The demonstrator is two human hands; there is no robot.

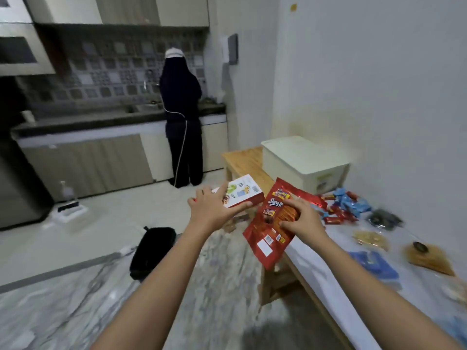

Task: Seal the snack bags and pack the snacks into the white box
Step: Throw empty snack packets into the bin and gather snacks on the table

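Two snack items in hand, lidded white plastic box (pixel 303 164) beyond.
Left hand (pixel 214 210) clasps stiff white cardboard carton (pixel 242 192); right hand (pixel 304 219) pinches crinkly red foil bag (pixel 271 228): likely light, slippery, best held mid-body.

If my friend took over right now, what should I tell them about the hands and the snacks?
Left hand: grip on a small white carton.
Right hand: grip on the big red snack bag, held up over the table edge.
White box: at the table's far end, lid on.
Loose red and blue snacks and other bags lie on the table.
Done: nothing visibly packed.
Left: seal bags, open box, pack everything.
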